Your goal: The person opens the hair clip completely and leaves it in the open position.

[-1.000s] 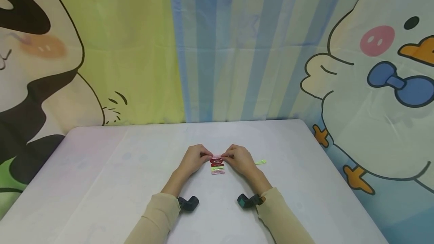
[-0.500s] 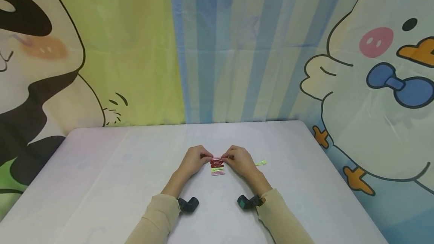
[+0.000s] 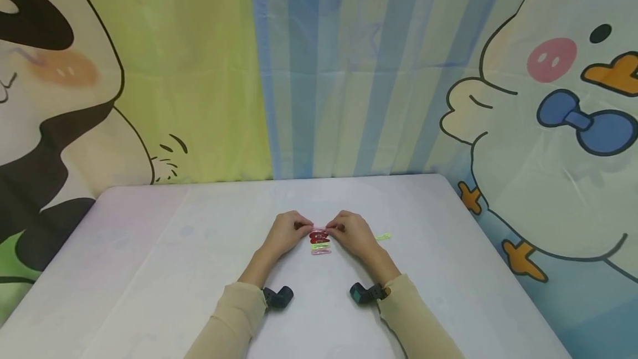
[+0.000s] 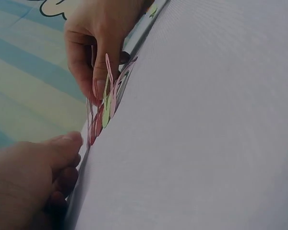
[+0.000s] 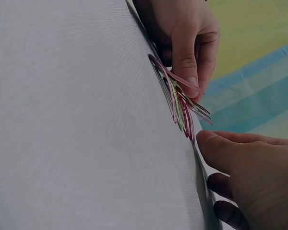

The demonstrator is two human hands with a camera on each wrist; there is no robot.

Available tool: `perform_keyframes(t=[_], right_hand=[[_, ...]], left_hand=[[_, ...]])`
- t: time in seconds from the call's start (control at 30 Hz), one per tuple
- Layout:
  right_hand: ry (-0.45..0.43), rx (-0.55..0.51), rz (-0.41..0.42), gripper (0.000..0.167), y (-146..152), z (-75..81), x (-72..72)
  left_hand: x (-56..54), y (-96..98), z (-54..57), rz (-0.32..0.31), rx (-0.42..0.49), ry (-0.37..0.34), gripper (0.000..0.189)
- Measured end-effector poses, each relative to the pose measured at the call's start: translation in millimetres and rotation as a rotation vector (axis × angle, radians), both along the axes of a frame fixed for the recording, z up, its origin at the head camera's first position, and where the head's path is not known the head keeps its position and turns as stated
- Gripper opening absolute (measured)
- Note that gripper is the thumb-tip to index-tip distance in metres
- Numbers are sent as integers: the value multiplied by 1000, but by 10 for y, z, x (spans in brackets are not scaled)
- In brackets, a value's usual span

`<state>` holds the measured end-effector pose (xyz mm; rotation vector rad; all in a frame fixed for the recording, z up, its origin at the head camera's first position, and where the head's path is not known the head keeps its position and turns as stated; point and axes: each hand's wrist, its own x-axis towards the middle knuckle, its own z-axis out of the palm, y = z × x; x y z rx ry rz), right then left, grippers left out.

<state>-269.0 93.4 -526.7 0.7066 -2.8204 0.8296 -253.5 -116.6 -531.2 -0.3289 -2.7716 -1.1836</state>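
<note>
A short row of snap hair clips lies on the white table, in front of the person. At its far end is a pink hair clip [image 3: 318, 229], followed by red hair clips [image 3: 319, 235], a yellow-green hair clip [image 3: 320, 246] and a nearer pink hair clip [image 3: 321, 252]. The left hand [image 3: 287, 231] pinches the far pink clip's left end between thumb and forefinger. At its right end, the right hand [image 3: 350, 231] does the same. In both wrist views the clips stand out from the tabletop at a steep angle, partly overlapping.
Another yellow-green hair clip [image 3: 384, 236] lies apart, just right of the right hand. The white table [image 3: 149, 270] ends at the back against a cartoon-printed curtain [image 3: 349, 71]. A black wrist camera [image 3: 278, 297] sits on the left wrist, another black camera [image 3: 366, 294] on the right.
</note>
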Motion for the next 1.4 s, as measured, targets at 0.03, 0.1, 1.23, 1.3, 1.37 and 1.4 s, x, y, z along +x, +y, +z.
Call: perform_keyframes(t=[0.03,0.1,1.23,1.3,1.37,1.4], right_hand=[[0,4,-8,10,0,14,3],[5,15,-20,11,2,49,13],[-190,398,-648,63,677,360,432],[-195,411,-655,68,694,345,424],[-189,406,-660,71,698,324,425],[-183,401,-659,72,692,310,429]], left_hand=[[2,0,8,3,6,0,9],[7,0,23,13,9,2,9],[215,477,282,-187,-78,166,12],[184,580,305,-224,-119,179,12],[104,700,331,-264,-178,176,13],[49,759,345,-285,-215,172,13]])
